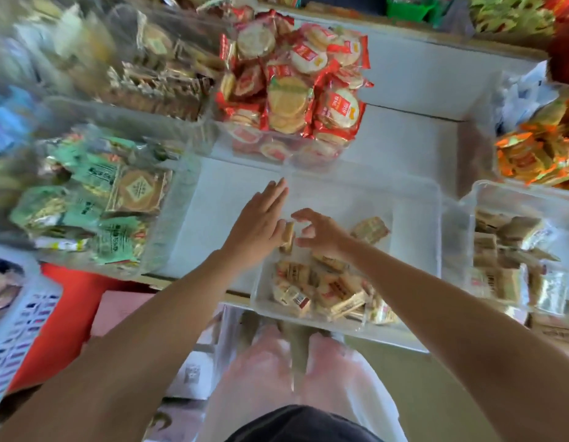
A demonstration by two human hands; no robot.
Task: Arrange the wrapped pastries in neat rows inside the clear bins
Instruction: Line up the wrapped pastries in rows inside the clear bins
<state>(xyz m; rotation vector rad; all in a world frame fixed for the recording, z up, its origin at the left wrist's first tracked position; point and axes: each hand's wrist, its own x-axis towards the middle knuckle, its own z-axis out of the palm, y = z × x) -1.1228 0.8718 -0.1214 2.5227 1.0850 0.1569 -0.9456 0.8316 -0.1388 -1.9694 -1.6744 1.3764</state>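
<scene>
A clear bin (437, 224) sits at the centre of the white counter (232, 186), and both hands reach into it. A loose pile of wrapped pastries (324, 290) in pale, tan-printed wrappers fills its 6 o'clock end. One lone pastry (370, 229) lies flat toward 3 o'clock, and the 12 o'clock half of the floor is bare. Between the hands an upright pastry (288, 236) stands on edge near the bin's 9 o'clock wall. The left hand (257, 224) has its fingers straight and close together, pointing toward 1 o'clock, with the thumb side against that pastry. The right hand (321, 232) is bent into an open claw, its forefinger and thumb apart and their tips just beside the pastry. Whether they touch it cannot be told. At 3 o'clock of the central bin a second clear bin (468, 199) holds a jumble of similar tan pastries. At 12 o'clock a clear bin (321, 157) is heaped with round crackers (292, 87) in red-edged wrappers. At 9 o'clock another bin (177, 199) holds green packets (95, 215) and a brown square-printed packet. At 10 o'clock a blurred bin (149, 14) holds brown packets. Orange packets (535, 154) lie in a heap at 2 o'clock.
</scene>
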